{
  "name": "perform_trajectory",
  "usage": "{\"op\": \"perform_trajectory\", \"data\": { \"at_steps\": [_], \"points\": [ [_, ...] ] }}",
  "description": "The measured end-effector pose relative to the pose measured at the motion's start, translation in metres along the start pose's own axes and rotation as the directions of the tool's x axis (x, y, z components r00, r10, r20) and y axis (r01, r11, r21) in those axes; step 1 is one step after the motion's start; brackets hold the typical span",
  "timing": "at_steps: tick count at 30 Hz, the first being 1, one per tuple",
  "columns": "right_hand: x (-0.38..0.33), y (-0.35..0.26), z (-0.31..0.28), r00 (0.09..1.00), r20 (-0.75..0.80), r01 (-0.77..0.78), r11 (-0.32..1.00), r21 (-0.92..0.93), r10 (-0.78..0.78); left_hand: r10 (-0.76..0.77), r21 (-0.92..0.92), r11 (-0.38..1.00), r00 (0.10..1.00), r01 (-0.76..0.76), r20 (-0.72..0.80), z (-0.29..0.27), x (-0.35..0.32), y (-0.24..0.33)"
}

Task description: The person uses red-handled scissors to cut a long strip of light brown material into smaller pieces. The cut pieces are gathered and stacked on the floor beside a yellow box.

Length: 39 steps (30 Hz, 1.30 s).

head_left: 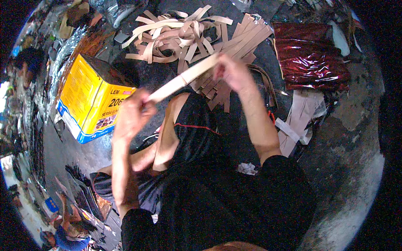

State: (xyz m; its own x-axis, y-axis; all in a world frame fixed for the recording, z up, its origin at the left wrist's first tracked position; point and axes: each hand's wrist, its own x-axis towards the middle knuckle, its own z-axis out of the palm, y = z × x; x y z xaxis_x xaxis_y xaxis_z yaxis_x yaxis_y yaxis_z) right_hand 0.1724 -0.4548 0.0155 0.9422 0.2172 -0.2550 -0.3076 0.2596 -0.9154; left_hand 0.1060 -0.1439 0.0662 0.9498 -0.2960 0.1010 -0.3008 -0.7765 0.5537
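Observation:
A long pale beige strip [178, 83] is stretched at a slant between my two hands, above my bent leg. It looks like leather or a similar sheet material, and a dark line crosses it near the middle. My left hand [133, 115] has its fingers closed round the lower end, beside a yellow and blue tin [90, 98]. At the upper end my right hand [231, 73], slightly blurred, pinches the strip. Just beyond it lies a bundle of flat beige strips [251, 37]. A tangled pile of curled strips [184, 35] is to its left.
A dark red glossy sheet or packet [310, 56] lies at the far right. Below it are pale flat pieces [295, 119] and, closer to me, a crumpled white scrap [248, 168]. Clutter lines the left side, where another person in blue [71, 238] sits at the lower edge.

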Motion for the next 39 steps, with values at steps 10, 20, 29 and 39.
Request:
{"op": "perform_trajectory", "data": {
  "at_steps": [10, 20, 29, 39],
  "points": [
    [0.048, 0.026, -0.277, 0.592, -0.806, 0.673, 0.553, 0.491, -0.006, -0.538, 0.465, 0.738, 0.842, 0.490, -0.034, -0.090, -0.204, -0.173],
    [0.042, -0.039, -0.243, 0.610, -0.709, 0.408, 0.907, -0.100, -0.353, -0.652, 0.364, 0.724, 0.754, 0.586, 0.083, -0.118, -0.238, -0.169],
    [0.096, -0.155, 0.003, 0.770, 0.103, 0.631, 0.775, 0.026, -0.630, -0.088, -0.326, 0.945, 0.969, 0.008, -0.230, -0.105, 0.056, 0.020],
    [0.127, -0.023, -0.042, 0.747, 0.027, 0.255, 0.249, -0.934, -0.664, 0.068, 0.079, 0.995, 0.977, -0.053, -0.202, -0.021, 0.150, -0.078]
  ]
}}
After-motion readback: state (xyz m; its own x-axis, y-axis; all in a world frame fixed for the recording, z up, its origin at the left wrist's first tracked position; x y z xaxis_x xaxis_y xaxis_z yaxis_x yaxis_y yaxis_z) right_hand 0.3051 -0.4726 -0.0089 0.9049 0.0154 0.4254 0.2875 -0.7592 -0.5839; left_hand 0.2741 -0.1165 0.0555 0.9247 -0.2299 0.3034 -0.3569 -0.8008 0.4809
